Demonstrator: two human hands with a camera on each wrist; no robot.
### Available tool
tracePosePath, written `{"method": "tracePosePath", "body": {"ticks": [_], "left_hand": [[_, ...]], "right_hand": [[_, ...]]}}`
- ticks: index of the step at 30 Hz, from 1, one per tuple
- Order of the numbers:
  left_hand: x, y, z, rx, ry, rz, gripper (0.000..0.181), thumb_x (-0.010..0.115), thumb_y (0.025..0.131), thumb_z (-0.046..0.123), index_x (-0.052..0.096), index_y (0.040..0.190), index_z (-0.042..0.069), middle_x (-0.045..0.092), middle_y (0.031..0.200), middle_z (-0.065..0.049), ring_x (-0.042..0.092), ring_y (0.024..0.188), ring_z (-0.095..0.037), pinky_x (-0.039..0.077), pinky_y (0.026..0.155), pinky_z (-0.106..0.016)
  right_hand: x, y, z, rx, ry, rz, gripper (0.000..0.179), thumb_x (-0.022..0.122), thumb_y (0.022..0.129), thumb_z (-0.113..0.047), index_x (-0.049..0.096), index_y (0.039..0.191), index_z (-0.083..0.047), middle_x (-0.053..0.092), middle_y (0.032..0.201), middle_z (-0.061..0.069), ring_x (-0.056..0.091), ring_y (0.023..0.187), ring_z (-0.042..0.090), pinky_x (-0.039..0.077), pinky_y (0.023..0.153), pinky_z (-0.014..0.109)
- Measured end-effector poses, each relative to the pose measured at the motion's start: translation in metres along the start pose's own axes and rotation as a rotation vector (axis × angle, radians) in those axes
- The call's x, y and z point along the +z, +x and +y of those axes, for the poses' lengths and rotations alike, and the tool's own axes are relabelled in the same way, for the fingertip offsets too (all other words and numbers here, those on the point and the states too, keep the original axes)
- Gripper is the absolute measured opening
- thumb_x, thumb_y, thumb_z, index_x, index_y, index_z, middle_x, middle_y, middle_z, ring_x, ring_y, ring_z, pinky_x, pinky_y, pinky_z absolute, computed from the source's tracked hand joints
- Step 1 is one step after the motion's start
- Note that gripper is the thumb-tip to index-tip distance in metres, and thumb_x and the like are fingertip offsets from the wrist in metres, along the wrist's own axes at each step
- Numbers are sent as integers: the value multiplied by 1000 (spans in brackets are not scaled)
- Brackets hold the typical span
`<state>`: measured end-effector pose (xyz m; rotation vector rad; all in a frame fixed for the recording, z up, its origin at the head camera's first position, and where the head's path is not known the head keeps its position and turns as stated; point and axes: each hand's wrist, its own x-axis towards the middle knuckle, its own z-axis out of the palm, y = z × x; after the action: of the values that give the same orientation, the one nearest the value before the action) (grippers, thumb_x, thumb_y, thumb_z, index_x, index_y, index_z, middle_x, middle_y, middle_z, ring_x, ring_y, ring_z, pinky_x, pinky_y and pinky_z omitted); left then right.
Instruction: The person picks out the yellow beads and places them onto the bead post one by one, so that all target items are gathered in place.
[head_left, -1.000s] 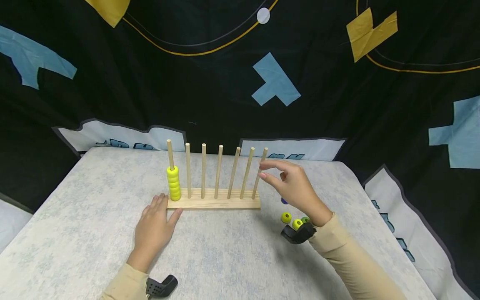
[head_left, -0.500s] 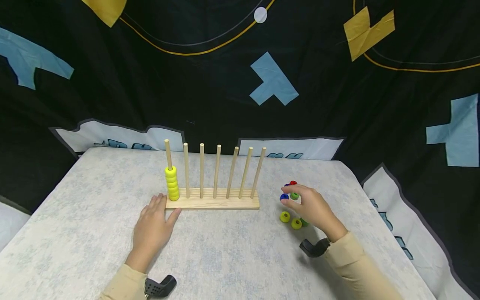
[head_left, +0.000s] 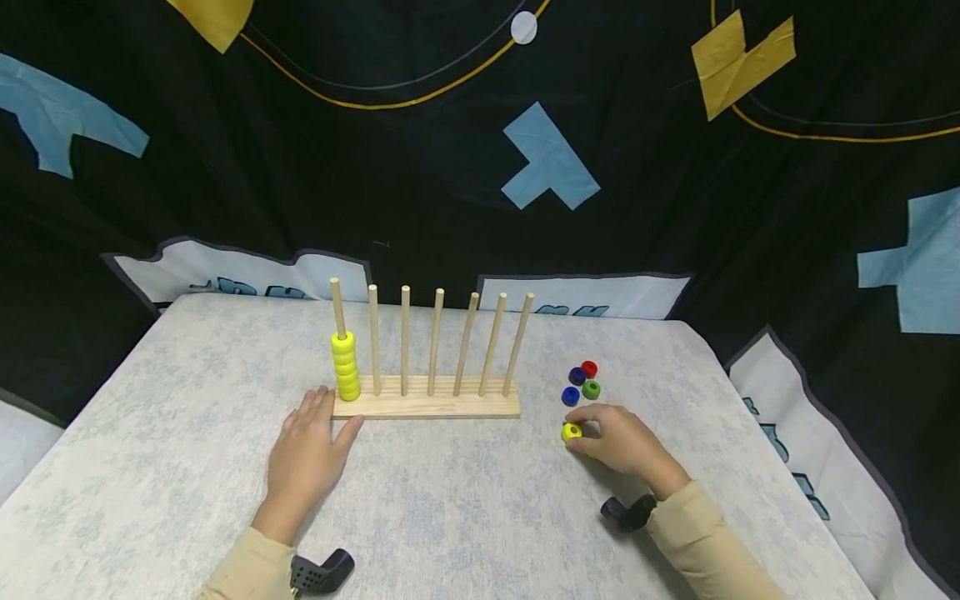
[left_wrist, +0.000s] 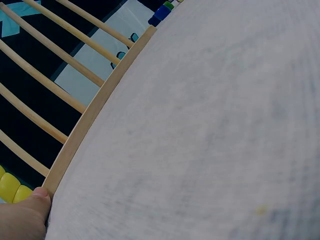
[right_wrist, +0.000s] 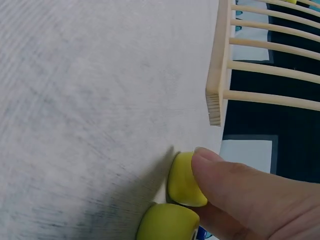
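Note:
A wooden peg rack (head_left: 442, 407) with a row of upright pegs stands on the table. Several yellow beads (head_left: 345, 367) are stacked on its leftmost peg. My left hand (head_left: 306, 460) rests at the rack's left end, fingers extended; in the left wrist view its thumb (left_wrist: 37, 205) touches the base's front edge. Right of the rack, my right hand (head_left: 621, 440) pinches a loose yellow bead (head_left: 571, 432) between thumb and finger, at table level. Another yellow bead (right_wrist: 167, 222) lies beside it in the right wrist view, mostly hidden by the hand in the head view.
Beyond the right hand lie a blue bead (head_left: 571, 396), a dark blue bead (head_left: 577, 376), a green bead (head_left: 591, 389) and a red bead (head_left: 589, 368). A black printed cloth (head_left: 420, 183) hangs behind the table (head_left: 450, 517).
My right hand has moved from the rack's rightmost peg, right and down towards the loose beads, and now holds a yellow one. The left hand and the rack stay put.

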<state>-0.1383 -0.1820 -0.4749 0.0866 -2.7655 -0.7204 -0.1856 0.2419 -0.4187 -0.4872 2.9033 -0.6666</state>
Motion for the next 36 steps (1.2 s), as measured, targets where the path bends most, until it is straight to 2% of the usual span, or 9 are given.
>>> {"method": "tracePosePath", "body": {"ticks": [7,11,17,21,24,30,36], "left_hand": [[-1,1,1,7,1,9,70,60,99,37,40,144,-13,40,149,-35,33,142,-51,24,118,-62],[-1,1,1,7,2,9,70,60,99,37,40,144,-12,40,149,-35,33,142,-50,24,118,-62],[0,0,0,3,-1,1,70,59,99,38,40,145,-11,39,149,-34,32,143,-50,24,118,-61],[0,0,0,-1,-3,0,70,59,99,38,40,145,-11,39,150,-34,32,143,-50,23,119,-61],[0,0,0,-1,-2,4,69,60,99,37,40,144,-11,39,149,-34,33,143,-50,24,119,-62],[0,-1,0,0,-2,10,69,60,99,37,41,144,-11,40,149,-34,33,143,-50,23,119,-61],[1,0,0,4,-5,8,69,60,99,37,41,144,-11,40,149,-34,33,143,-50,23,119,-61]], "right_hand": [[1,4,-9,-22,11,18,34,77,87,-27,72,118,-14,73,117,0,65,115,25,53,95,50],[1,9,-25,-70,27,51,36,77,87,-28,72,119,-14,73,112,-2,67,110,22,55,92,46],[-1,16,-54,-145,96,88,36,78,86,-30,72,118,-13,72,114,-2,65,114,20,54,97,48],[0,21,-75,-214,126,99,34,78,87,-30,73,117,-16,72,111,-5,65,106,15,55,86,37],[2,24,-92,-258,126,111,32,77,87,-33,73,116,-19,71,109,-9,64,98,12,51,76,29],[3,30,-125,-327,135,137,31,75,89,-36,73,116,-21,70,109,-11,62,95,7,53,77,29],[-6,40,-152,-396,111,192,33,75,90,-36,72,118,-19,71,116,-7,65,107,11,56,87,33]]}}
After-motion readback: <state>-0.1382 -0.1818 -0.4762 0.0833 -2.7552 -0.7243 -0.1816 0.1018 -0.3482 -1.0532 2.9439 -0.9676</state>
